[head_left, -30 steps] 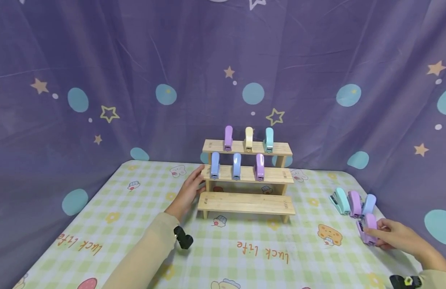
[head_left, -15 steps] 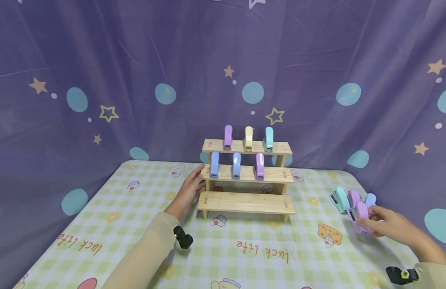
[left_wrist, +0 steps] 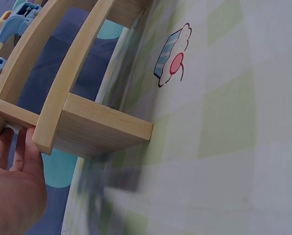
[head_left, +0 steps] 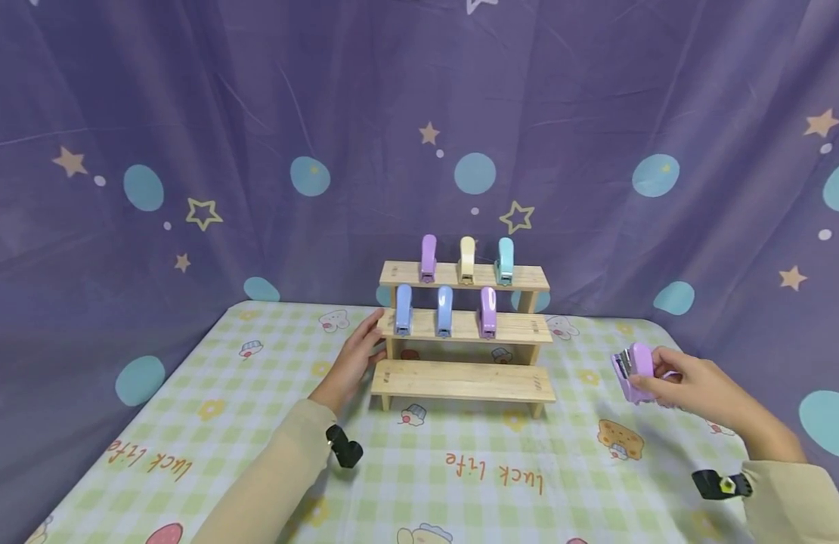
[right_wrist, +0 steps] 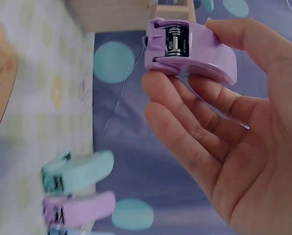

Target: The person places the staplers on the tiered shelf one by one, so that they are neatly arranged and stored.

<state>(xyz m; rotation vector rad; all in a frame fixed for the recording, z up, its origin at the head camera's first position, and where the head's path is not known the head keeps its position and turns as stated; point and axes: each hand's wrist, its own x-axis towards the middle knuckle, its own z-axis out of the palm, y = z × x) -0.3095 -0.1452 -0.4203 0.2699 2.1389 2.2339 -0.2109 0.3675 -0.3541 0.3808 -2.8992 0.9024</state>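
Note:
My right hand (head_left: 691, 381) holds a purple stapler (head_left: 639, 374) above the table's right side, thumb on one side and fingers on the other. In the right wrist view the stapler (right_wrist: 199, 49) has its metal works facing left. My left hand (head_left: 354, 359) touches the left end of a three-tier wooden rack (head_left: 463, 381), fingers (left_wrist: 31, 159) fairly straight against the middle tier's end. On the middle tier stand two blue staplers (head_left: 404, 311) and a purple one (head_left: 487, 313). The top tier carries a purple (head_left: 428, 259), a yellow (head_left: 467, 261) and a teal stapler (head_left: 505, 261).
In the right wrist view a teal stapler (right_wrist: 82, 171), a purple stapler (right_wrist: 82, 209) and part of a blue one (right_wrist: 62, 230) stand on the table; in the head view my right hand and its stapler hide them. A purple curtain (head_left: 392, 91) hangs behind the checked tablecloth (head_left: 256, 423).
My right hand has lifted the purple stapler off the table's right side and carried it leftward and away from me. The left hand and the rack have stayed put.

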